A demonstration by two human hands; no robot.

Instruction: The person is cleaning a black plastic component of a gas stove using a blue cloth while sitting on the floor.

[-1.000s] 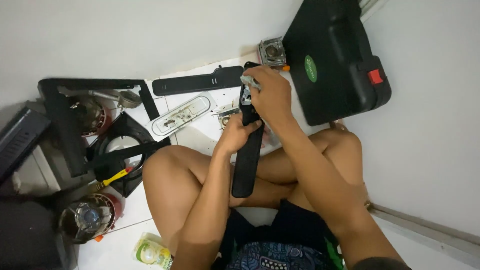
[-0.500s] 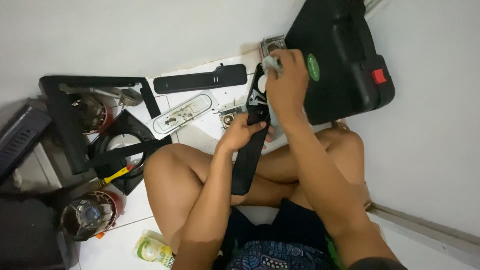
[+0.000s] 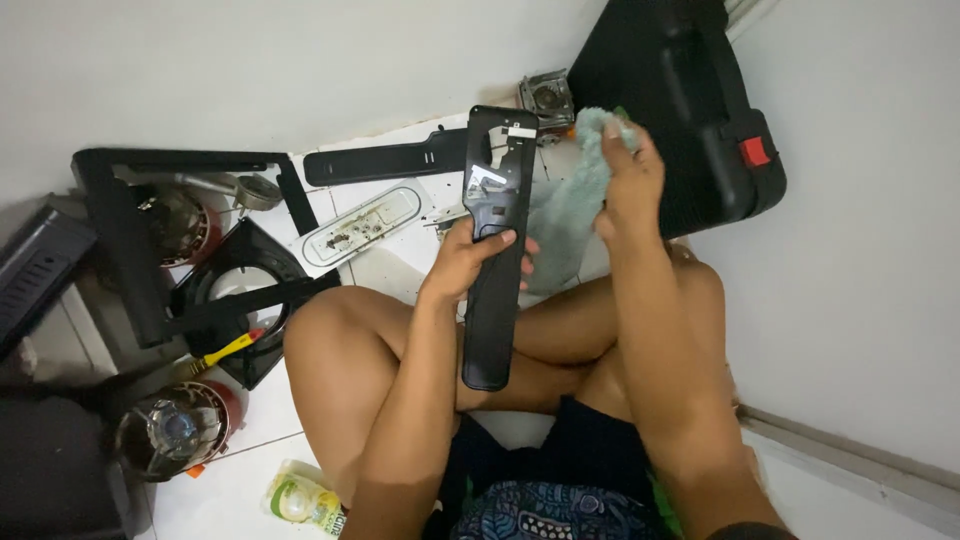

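Note:
I sit cross-legged on a white tiled floor. My left hand grips a long black panel around its middle and holds it upright over my knees. The panel's upper end has a cut-out and some bright metal parts. To the panel's right, my right hand clutches a pale green cloth. The cloth hangs down beside the panel, between the two hands.
A black case with a red latch lies open at the upper right. On the floor to the left lie a second black panel, a white oval plate, black stove frames, burner parts, a yellow-handled screwdriver and a small metal part.
My right hand has come off the panel's top and moved right, now holding the cloth in full view. The panel is raised and turned, showing its face.

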